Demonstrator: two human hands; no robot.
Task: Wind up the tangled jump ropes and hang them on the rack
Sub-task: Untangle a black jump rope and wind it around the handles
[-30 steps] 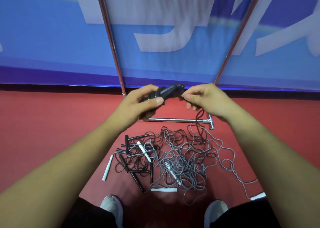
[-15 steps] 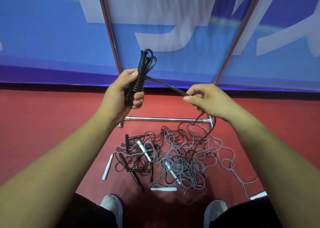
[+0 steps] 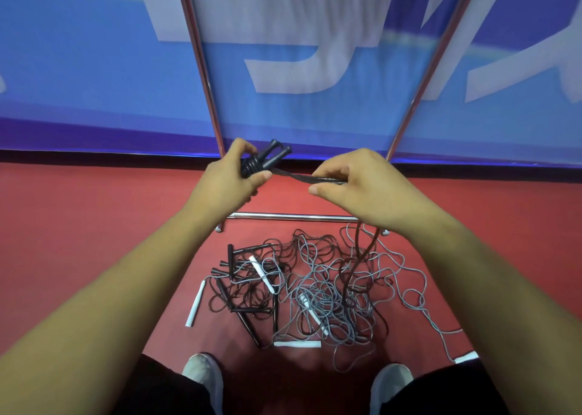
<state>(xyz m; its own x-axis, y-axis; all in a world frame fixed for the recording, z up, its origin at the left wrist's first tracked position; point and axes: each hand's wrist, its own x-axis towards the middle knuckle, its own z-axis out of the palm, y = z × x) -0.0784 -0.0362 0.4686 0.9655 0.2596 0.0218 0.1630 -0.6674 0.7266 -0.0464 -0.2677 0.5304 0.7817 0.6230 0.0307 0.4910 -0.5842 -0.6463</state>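
My left hand (image 3: 228,183) grips the two black handles (image 3: 272,158) of a black jump rope, with several turns of cord wound around them. My right hand (image 3: 356,184) pinches the same rope's black cord (image 3: 302,177), stretched between the hands; the cord then drops from under my right hand to the floor. Below lies a tangled pile of black and grey jump ropes (image 3: 315,288) with black and white handles. The rack's two chrome uprights (image 3: 201,68) rise behind my hands, and its low crossbar (image 3: 283,216) runs above the floor.
A blue banner with white characters (image 3: 299,52) hangs behind the rack. The floor is red (image 3: 78,225). My two light shoes (image 3: 204,373) stand at the near edge of the pile. A white handle (image 3: 466,357) lies by my right foot.
My left hand has dropped from chest height and turned the wound handles from upright to pointing away. My right hand has shifted slightly right, still holding the cord taut.
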